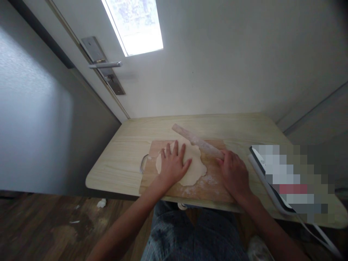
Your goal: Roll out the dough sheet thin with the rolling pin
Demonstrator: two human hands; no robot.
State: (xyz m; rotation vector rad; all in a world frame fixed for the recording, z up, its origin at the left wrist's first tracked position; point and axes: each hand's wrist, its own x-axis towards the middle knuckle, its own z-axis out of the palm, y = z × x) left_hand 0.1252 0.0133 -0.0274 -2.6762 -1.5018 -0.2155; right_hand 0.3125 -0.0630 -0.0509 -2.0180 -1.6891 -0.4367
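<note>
A flat, pale sheet of dough (194,168) with an uneven edge lies on a wooden cutting board (163,195). My left hand (174,163) rests on the dough's left part, palm down and fingers spread. In my right hand (233,172) is one end of a wooden rolling pin (198,141), dusted with flour. The pin slants up and to the left, past the dough's far edge. Loose flour (209,179) is scattered on the board to the right of the dough.
The board sits on a light wooden table (116,159), its metal handle (141,165) pointing left. On the right stands a flat device (261,170), mostly pixelated, with a white cable (320,233). Behind the table is a door with a lever handle (106,65).
</note>
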